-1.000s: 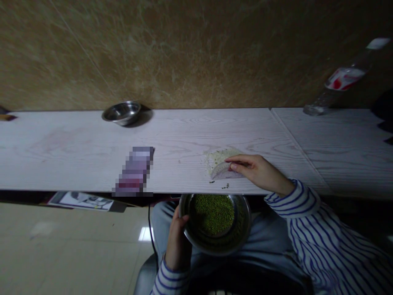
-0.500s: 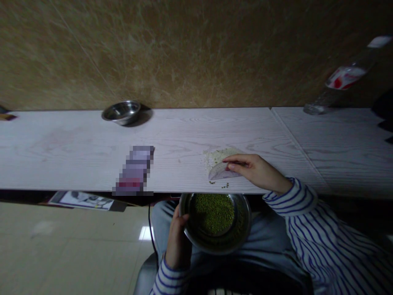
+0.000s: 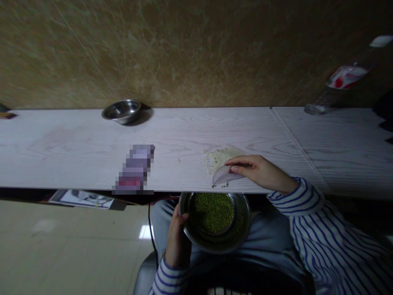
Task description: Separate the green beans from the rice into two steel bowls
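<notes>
Right hand [image 3: 264,173], fingertips pinching the protractor [image 3: 221,175], has brought it beside stray mung beans [image 3: 227,185]; left hand [image 3: 178,235] clamps the steel bowl [image 3: 245,229].

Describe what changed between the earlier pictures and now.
The right hand and the clear plastic piece it holds moved slightly toward the near table edge, with a few loose beans. No grip changed. The left hand stayed on the bean bowl; the small bowl stayed put.

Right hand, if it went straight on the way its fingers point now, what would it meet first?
The right hand would probably meet the pale grains by its fingertips first, though its height above them is unclear.
</notes>
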### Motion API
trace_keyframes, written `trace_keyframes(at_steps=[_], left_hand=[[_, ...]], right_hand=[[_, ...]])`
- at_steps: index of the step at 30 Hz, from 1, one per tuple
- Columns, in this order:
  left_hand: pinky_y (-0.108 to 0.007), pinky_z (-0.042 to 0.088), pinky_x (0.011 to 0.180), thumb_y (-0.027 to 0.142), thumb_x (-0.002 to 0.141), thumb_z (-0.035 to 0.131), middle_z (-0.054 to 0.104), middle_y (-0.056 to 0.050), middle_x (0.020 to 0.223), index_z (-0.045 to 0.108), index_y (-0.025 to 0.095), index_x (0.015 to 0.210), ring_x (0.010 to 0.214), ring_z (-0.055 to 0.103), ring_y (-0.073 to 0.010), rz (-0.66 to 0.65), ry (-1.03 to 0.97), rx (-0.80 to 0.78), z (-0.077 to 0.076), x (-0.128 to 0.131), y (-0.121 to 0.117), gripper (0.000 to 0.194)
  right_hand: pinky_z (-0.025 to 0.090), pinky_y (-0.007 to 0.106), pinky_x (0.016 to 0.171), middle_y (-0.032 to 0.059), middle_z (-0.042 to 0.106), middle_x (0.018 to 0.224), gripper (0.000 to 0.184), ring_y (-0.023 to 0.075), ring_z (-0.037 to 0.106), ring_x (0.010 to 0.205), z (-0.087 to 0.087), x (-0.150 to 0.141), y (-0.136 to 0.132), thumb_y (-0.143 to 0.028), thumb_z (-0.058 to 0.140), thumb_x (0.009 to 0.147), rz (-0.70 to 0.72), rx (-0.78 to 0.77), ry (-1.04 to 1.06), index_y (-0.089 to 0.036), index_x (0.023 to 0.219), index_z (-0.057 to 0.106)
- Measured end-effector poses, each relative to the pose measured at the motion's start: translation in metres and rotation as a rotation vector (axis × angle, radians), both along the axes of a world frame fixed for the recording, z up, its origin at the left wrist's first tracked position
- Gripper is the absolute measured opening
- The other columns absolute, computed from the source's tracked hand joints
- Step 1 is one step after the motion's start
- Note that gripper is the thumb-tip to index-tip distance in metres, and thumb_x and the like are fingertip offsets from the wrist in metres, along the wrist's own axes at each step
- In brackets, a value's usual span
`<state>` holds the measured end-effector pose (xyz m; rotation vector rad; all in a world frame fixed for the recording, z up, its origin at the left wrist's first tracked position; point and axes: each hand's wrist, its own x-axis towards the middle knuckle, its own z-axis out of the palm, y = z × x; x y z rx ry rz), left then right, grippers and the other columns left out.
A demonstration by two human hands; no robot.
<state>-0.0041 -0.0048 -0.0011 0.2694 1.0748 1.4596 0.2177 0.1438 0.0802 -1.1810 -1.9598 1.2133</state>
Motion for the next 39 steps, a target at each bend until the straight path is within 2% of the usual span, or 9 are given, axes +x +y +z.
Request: trace_keyframes(at_steps=[8,14,18,28,32,39], left_hand=[[-0.050,0.042,0.116,0.033,0.077,0.071,0.077,-0.007,0.125,0.077,0.024,0.123,0.135,0.058,-0.0359,0.016,-0.003,0.015,0.000,0.001,-0.001,0.047],[-0.052,0.043,0.115,0.037,0.076,0.071,0.077,-0.008,0.125,0.076,0.024,0.126,0.133,0.059,-0.0368,-0.004,0.013,0.040,-0.009,-0.002,0.000,0.051],[-0.052,0.042,0.116,0.036,0.077,0.070,0.077,-0.008,0.125,0.077,0.024,0.123,0.134,0.058,-0.0363,0.006,0.017,0.033,-0.009,-0.003,-0.001,0.048],[-0.052,0.042,0.115,0.036,0.078,0.070,0.077,-0.008,0.125,0.076,0.024,0.125,0.134,0.059,-0.0362,0.008,-0.006,0.025,-0.009,-0.002,0.000,0.049],[-0.051,0.040,0.117,0.035,0.079,0.069,0.077,-0.007,0.125,0.076,0.025,0.125,0.137,0.056,-0.0352,0.014,-0.011,0.023,-0.007,-0.002,-0.001,0.048],[-0.052,0.042,0.116,0.035,0.077,0.070,0.078,-0.008,0.122,0.076,0.023,0.125,0.133,0.059,-0.0358,0.010,-0.012,0.048,-0.006,-0.002,-0.001,0.049]], right_hand=[[0.063,0.036,0.090,0.0040,0.083,0.103,0.022,0.0217,0.078,0.094,0.000,0.013,-0.003,-0.028,0.068,0.087,-0.027,0.008,-0.023,-0.026,0.103,0.083],[0.063,0.038,0.091,0.0036,0.083,0.105,0.024,0.0220,0.077,0.096,-0.004,0.009,0.002,-0.028,0.067,0.086,-0.044,0.024,-0.005,-0.026,0.103,0.084],[0.062,0.037,0.092,0.0039,0.083,0.106,0.024,0.0218,0.077,0.098,-0.006,0.008,0.006,-0.027,0.067,0.087,-0.075,0.051,0.013,-0.026,0.104,0.083],[0.063,0.037,0.089,0.0049,0.083,0.099,0.025,0.0216,0.078,0.093,0.003,-0.007,0.001,-0.025,0.066,0.089,0.001,-0.022,-0.016,-0.024,0.108,0.082],[0.063,0.036,0.088,0.0054,0.083,0.100,0.026,0.0206,0.078,0.092,0.002,-0.013,0.002,-0.022,0.065,0.090,0.020,-0.024,-0.018,-0.023,0.109,0.082],[0.060,0.039,0.096,0.0067,0.082,0.110,0.027,0.0227,0.076,0.103,-0.002,-0.002,0.012,-0.022,0.064,0.089,-0.081,0.118,-0.040,-0.022,0.109,0.082]])
